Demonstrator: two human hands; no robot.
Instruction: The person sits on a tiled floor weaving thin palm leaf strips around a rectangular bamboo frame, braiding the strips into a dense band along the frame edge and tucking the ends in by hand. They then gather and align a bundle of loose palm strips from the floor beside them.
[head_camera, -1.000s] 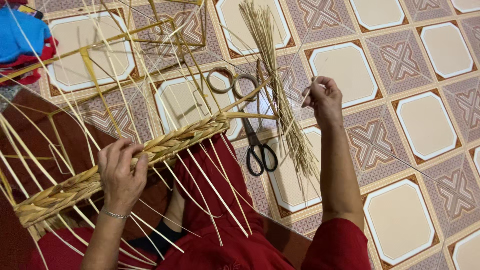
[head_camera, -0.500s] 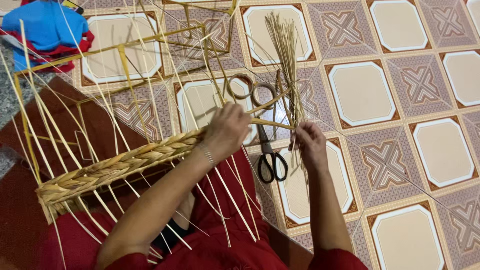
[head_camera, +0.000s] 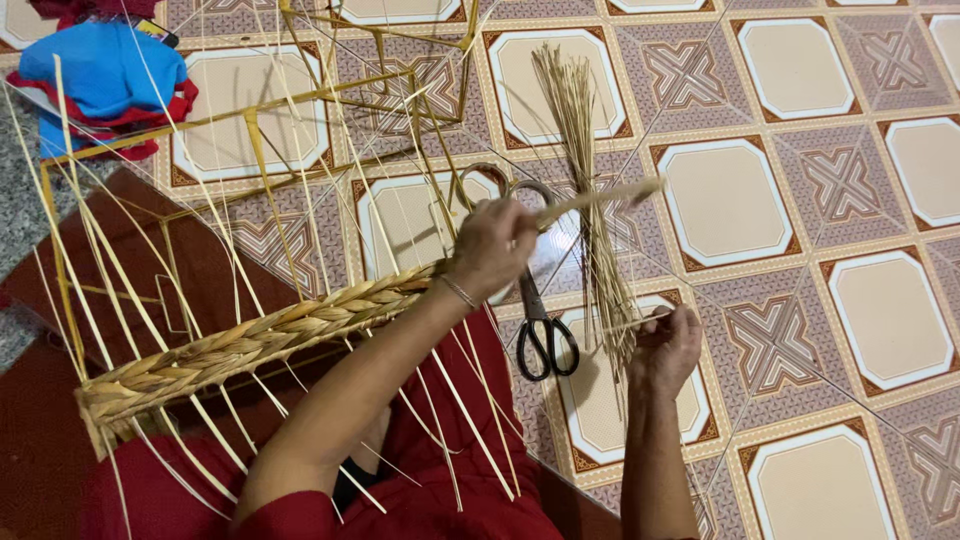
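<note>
A thick braid of flat straw (head_camera: 250, 340) runs along the rim of a yellow wire frame (head_camera: 250, 130), with loose straw strips sticking up and down from it. My left hand (head_camera: 490, 245) is closed on the right end of the braid, where a flat strip (head_camera: 610, 195) juts out to the right. My right hand (head_camera: 668, 345) pinches a thin strand at the lower end of a bundle of dry straw (head_camera: 585, 160) lying on the tiled floor.
Black-handled scissors (head_camera: 540, 325) lie on the floor between my hands. A blue and red cloth pile (head_camera: 100, 80) sits at the top left. A second wire frame (head_camera: 400, 30) lies at the top. My red-clothed lap (head_camera: 440, 470) is under the braid.
My left hand slid right along the braid to its end and took hold of the strip. My right hand came down from the top of the bundle to its lower end.
</note>
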